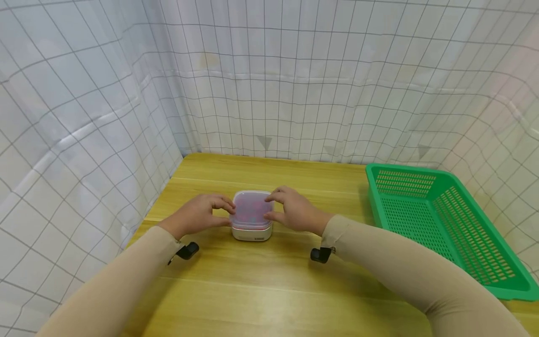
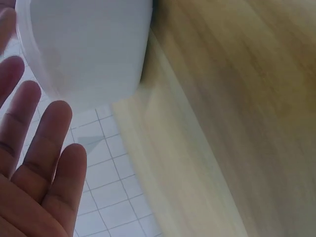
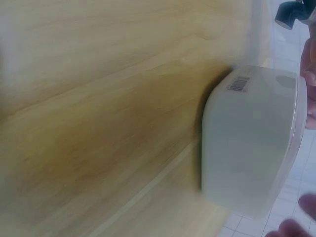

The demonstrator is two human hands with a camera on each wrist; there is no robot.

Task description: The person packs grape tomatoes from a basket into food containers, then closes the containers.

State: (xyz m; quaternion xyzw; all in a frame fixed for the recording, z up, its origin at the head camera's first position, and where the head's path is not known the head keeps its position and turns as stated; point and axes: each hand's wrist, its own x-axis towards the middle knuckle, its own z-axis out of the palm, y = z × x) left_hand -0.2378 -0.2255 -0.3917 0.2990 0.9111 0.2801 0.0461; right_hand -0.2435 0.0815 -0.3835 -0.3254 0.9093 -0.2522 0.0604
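A small white plastic container [image 1: 252, 234] with a translucent lid [image 1: 251, 206] stands on the table, pinkish and purple colour showing through the lid. At its left edge is my left hand [image 1: 205, 213], its fingertips right at the lid's rim. My right hand [image 1: 294, 209] is on the opposite side, thumb and fingers reaching over the lid's right edge. The left wrist view shows straight, spread fingers [image 2: 37, 143] beside the container's smooth wall [image 2: 94, 49]. Seen from the right wrist, the container [image 3: 247, 143] carries a barcode, and some fingertips [image 3: 291, 228] lie just off its side.
A green plastic basket [image 1: 490, 224] with slotted walls stands at the right of the wooden table [image 1: 269, 290]. White curtains with a grid pattern [image 1: 294, 93] rise behind the table and along both sides. Black wrist cameras [image 1: 188, 251] hang below both wrists.
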